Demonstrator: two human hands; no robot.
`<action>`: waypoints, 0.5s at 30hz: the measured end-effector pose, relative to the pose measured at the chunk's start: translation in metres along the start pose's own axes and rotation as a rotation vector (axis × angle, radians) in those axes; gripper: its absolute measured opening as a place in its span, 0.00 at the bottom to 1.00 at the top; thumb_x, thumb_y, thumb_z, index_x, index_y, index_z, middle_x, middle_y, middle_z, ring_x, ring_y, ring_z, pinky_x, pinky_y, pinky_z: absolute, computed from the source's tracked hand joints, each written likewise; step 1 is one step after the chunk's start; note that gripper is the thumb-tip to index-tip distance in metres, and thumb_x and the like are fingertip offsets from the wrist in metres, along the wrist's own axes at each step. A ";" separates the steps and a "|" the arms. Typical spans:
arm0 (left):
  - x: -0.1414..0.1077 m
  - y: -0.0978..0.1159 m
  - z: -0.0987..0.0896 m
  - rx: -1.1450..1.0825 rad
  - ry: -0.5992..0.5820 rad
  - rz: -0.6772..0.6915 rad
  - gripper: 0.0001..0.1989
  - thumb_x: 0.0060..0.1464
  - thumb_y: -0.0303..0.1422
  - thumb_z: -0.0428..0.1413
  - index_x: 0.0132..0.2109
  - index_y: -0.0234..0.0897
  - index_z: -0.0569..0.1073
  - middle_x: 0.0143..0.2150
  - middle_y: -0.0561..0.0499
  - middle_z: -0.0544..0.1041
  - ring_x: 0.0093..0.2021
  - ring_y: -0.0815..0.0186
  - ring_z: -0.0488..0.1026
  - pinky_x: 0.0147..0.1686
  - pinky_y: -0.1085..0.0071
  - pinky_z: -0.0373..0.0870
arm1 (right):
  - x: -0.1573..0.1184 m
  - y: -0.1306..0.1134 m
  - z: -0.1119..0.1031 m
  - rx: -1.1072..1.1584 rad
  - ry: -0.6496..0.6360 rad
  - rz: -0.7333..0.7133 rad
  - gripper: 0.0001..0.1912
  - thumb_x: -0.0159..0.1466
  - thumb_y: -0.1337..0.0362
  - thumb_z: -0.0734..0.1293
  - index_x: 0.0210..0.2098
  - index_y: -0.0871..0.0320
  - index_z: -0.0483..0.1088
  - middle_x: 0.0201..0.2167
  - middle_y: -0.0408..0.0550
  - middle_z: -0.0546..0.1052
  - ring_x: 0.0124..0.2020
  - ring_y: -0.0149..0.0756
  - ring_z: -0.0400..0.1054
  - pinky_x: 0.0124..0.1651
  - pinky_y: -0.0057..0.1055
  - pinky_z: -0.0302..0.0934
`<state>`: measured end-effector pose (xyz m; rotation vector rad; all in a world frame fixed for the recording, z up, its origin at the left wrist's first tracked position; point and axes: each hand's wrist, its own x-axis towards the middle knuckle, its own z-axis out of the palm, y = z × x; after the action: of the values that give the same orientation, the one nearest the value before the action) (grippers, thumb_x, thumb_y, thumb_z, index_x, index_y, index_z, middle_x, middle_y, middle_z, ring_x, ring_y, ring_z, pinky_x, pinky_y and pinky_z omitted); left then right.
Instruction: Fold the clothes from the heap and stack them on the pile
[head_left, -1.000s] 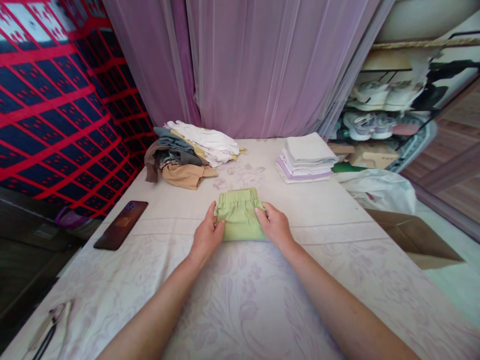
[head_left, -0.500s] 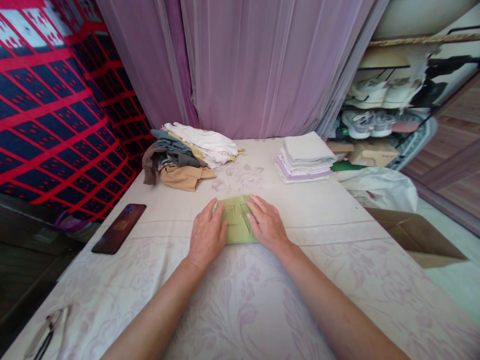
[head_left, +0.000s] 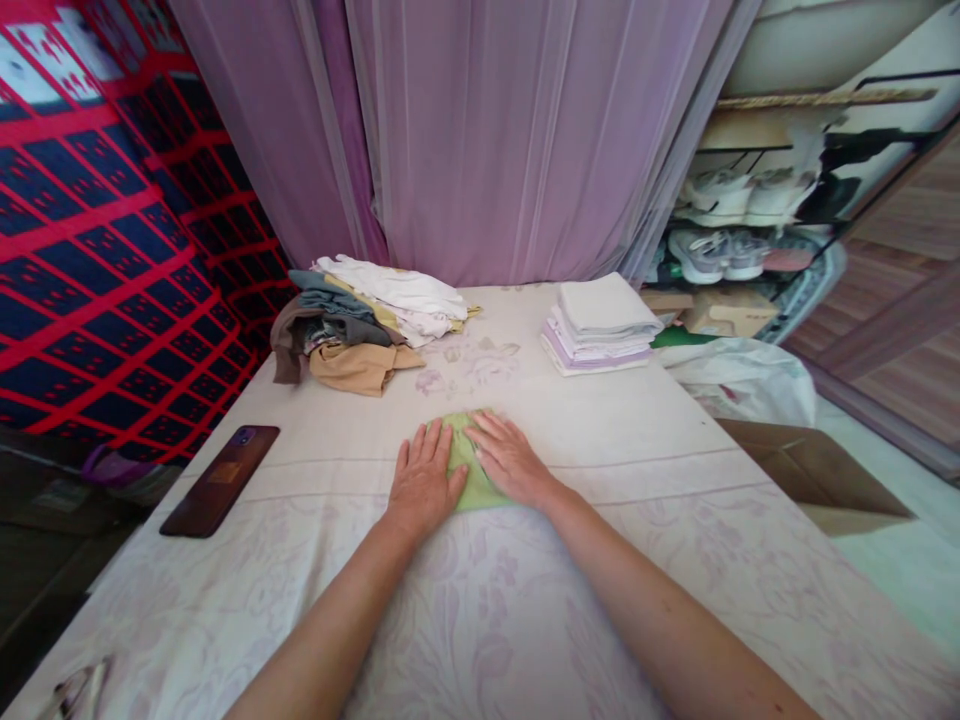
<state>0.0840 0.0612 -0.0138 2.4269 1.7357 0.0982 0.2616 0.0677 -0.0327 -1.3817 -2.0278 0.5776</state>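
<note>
A small green folded cloth (head_left: 474, 488) lies flat on the patterned tablecloth (head_left: 480, 620), partly covered by both hands. My left hand (head_left: 426, 478) rests flat along the cloth's left side, fingers stretched out. Across its upper right part lies my right hand (head_left: 511, 458), palm down with the fingers extended. Dark lines of a print show on the green fabric between the hands. Neither hand grips anything.
A loose heap of clothes (head_left: 352, 325) lies at the back left, and a neat stack of folded cloths (head_left: 600, 325) at the back right. A phone (head_left: 221, 482) is on the left. Right of the table stand a cardboard box (head_left: 817, 470) and a shoe rack (head_left: 742, 225).
The fingers of my left hand have spread and flattened more. My right hand has slid slightly inward over the green cloth. The view has shifted a little.
</note>
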 end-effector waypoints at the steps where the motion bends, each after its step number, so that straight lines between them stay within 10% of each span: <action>1: 0.000 0.000 0.000 -0.011 0.002 0.001 0.31 0.60 0.43 0.43 0.67 0.35 0.51 0.70 0.45 0.46 0.69 0.54 0.42 0.64 0.52 0.43 | -0.001 0.007 -0.003 0.160 0.099 0.043 0.23 0.65 0.56 0.55 0.54 0.56 0.68 0.61 0.52 0.64 0.63 0.41 0.54 0.63 0.46 0.48; 6: 0.002 -0.010 0.007 -0.167 0.069 0.038 0.32 0.59 0.42 0.46 0.66 0.35 0.53 0.70 0.43 0.48 0.69 0.53 0.43 0.64 0.51 0.43 | -0.018 0.029 -0.022 0.605 0.394 0.467 0.23 0.59 0.49 0.59 0.44 0.57 0.73 0.46 0.53 0.77 0.41 0.41 0.73 0.34 0.34 0.69; 11: 0.004 -0.027 0.009 -0.634 0.238 -0.144 0.30 0.55 0.37 0.52 0.63 0.34 0.59 0.67 0.39 0.55 0.65 0.56 0.56 0.61 0.59 0.57 | -0.034 0.016 -0.031 0.209 0.226 0.422 0.16 0.60 0.54 0.60 0.34 0.55 0.75 0.31 0.46 0.79 0.32 0.35 0.73 0.35 0.29 0.65; 15: 0.001 -0.034 -0.014 -1.095 0.092 -0.470 0.30 0.53 0.35 0.56 0.62 0.36 0.59 0.63 0.38 0.63 0.56 0.58 0.69 0.46 0.66 0.72 | -0.037 0.003 -0.025 -0.118 0.193 0.325 0.12 0.61 0.59 0.61 0.39 0.53 0.75 0.33 0.44 0.79 0.32 0.34 0.72 0.37 0.27 0.62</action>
<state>0.0507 0.0737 -0.0052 1.2287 1.5848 0.8446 0.2911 0.0344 -0.0254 -1.7832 -1.7200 0.4458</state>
